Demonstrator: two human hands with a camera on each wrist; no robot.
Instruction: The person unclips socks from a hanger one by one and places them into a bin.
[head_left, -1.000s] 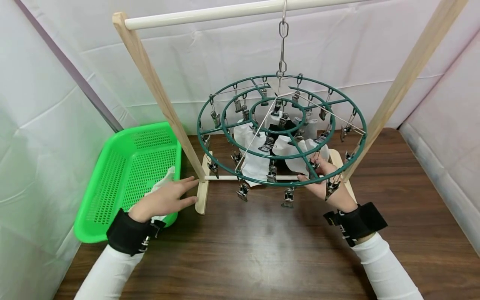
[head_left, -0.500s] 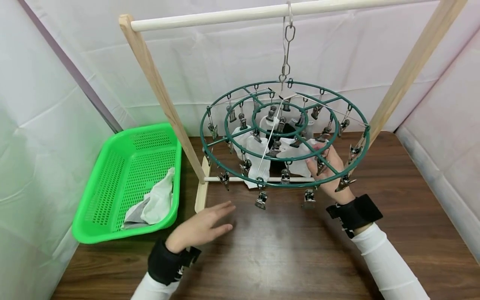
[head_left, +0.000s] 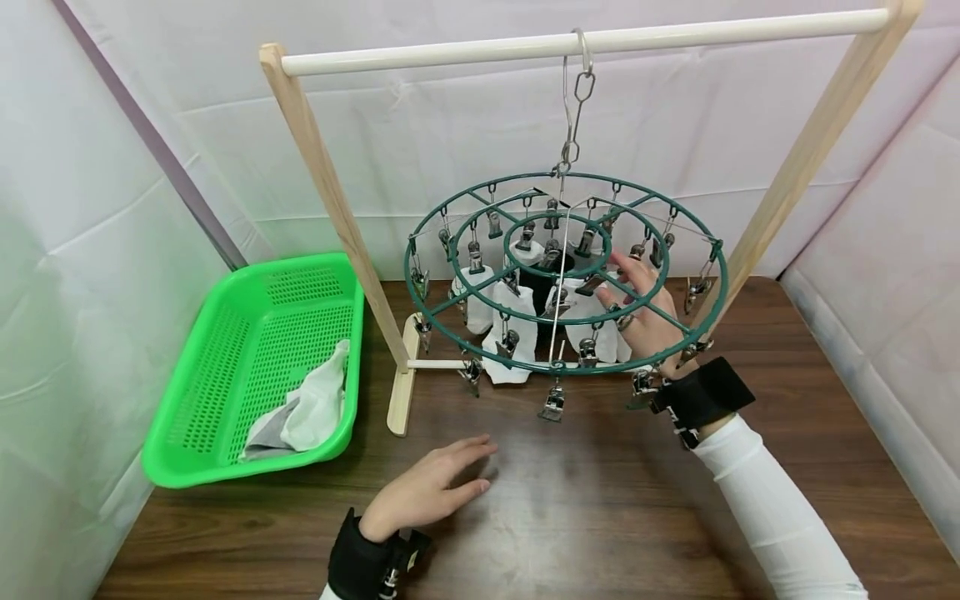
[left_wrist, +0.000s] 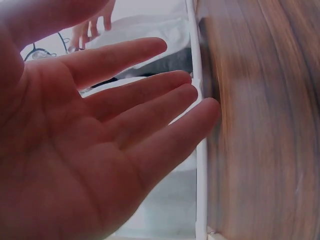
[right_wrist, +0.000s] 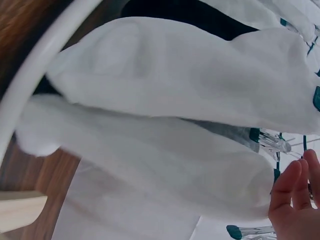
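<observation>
A round green clip hanger hangs by a chain from the white rod of a wooden frame. White socks and a black sock are clipped to its inner rings. My right hand reaches up through the hanger's right side, fingers straight, among the clips and beside the socks. The right wrist view shows white socks close up and my right fingertips at the lower right. My left hand hovers flat over the table, holding nothing. Its palm lies open in the left wrist view.
A green plastic basket stands at the left with a white and grey cloth in it. The frame's slanted wooden posts and foot stand on the brown wooden table. White sheeting walls in the space.
My left hand has left the basket's edge and moved right and nearer over the table. My right hand has risen from the hanger's front rim up among the rings.
</observation>
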